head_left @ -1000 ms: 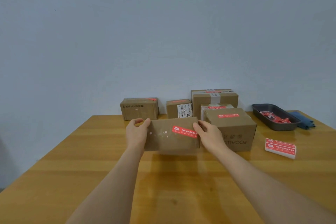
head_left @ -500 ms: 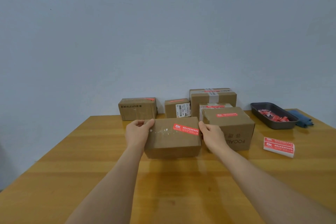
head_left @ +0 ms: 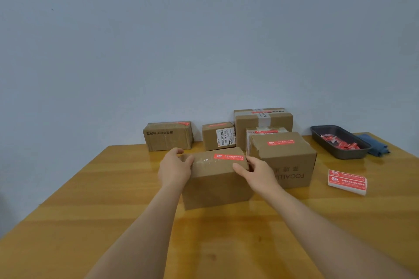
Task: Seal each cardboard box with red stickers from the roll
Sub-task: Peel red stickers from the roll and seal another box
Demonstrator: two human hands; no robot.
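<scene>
Wooden table against a pale blue-grey wall

The glossy yellow-brown table (head_left: 95,206) meets the plain wall (head_left: 181,41). At its far right sits a dark rectangular tray (head_left: 326,142) holding red scraps (head_left: 340,144), with a folded blue cloth (head_left: 376,146) just beside it.

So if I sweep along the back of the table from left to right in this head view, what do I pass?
Left cardboard box → small box with a barcode label → tall taped box → dark tray of red scraps → blue cloth.
</scene>
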